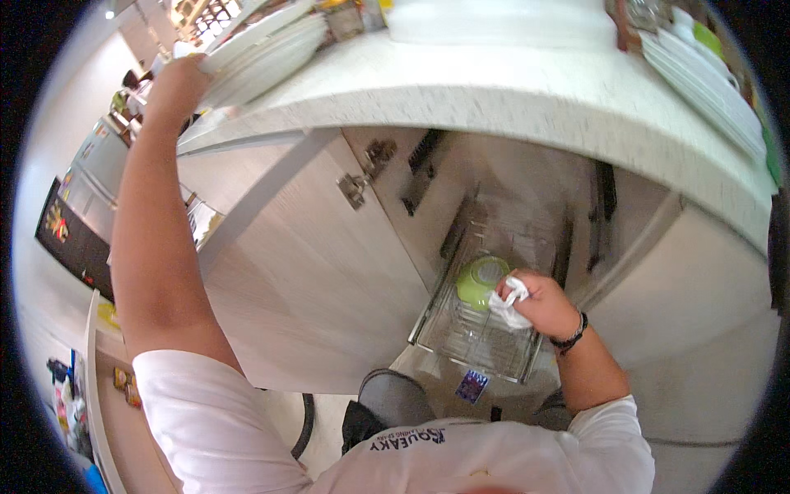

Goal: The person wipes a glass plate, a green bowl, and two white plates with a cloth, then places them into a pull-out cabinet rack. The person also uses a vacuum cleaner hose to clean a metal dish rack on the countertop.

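My right hand [540, 304] is closed around a crumpled white cloth [511, 304], possibly tissue. It is beside a light green bowl [474, 285], which appears upside down on a wire pull-out rack [475, 339]. The rack extends from a base cabinet [518, 160]. Up on the countertop, my left hand [179, 86] is at the rim of stacked white dishes [265, 62]. Its fingers are partly hidden and blurred, so their grip is unclear.
An open cabinet door [308, 265] stands left of the rack, with a metal hinge [353, 189]. The pale countertop [469, 80] overhangs the cabinet and bears more white dishes [703, 86] at right. A small dark blue patterned packet [471, 386] is below the rack's front.
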The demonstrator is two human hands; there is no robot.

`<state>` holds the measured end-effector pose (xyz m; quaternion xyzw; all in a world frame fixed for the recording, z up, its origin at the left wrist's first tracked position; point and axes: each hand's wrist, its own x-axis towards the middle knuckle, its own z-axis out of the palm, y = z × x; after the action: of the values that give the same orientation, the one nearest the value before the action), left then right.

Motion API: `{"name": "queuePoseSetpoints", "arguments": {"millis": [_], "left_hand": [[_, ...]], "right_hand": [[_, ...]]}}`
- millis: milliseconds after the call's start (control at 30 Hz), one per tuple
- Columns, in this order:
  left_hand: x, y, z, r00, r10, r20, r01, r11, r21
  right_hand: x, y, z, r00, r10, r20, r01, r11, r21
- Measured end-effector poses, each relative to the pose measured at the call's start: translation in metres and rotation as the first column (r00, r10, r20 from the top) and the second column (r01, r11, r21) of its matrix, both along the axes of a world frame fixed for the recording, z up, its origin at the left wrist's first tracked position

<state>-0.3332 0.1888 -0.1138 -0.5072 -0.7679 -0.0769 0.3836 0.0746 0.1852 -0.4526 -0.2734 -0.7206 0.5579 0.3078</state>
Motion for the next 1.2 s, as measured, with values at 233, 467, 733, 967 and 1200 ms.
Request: {"name": "queuePoseSetpoints", "arguments": {"millis": [233, 467, 733, 967, 1200], "left_hand": [[-0.003, -0.021, -0.018, 0.998, 0.045, -0.05, -0.044, 0.999, 0.01], [-0.031, -0.103, -0.012, 0.938, -0.259, -0.231, 0.297, 0.944, 0.146], [-0.022, -0.221, 0.046, 0.944, -0.313, -0.104, 0.317, 0.948, 0.024], [-0.02, -0.296, 0.092, 0.932, -0.361, -0.035, 0.357, 0.931, -0.074], [0.0, -0.357, 0.098, 0.856, -0.226, 0.465, 0.045, 0.929, 0.368]], "right_hand": [[-0.057, 0.023, 0.051, 0.927, 0.363, 0.091, -0.366, 0.931, 0.013], [-0.126, -0.001, 0.131, 0.894, 0.446, 0.036, -0.43, 0.879, -0.207], [-0.239, -0.007, 0.318, 0.79, -0.092, -0.606, -0.404, 0.665, -0.628], [-0.3, -0.053, 0.408, 0.69, -0.119, -0.714, -0.531, 0.586, -0.612], [-0.305, -0.045, 0.414, 0.777, 0.129, -0.617, -0.56, 0.59, -0.582]]}}
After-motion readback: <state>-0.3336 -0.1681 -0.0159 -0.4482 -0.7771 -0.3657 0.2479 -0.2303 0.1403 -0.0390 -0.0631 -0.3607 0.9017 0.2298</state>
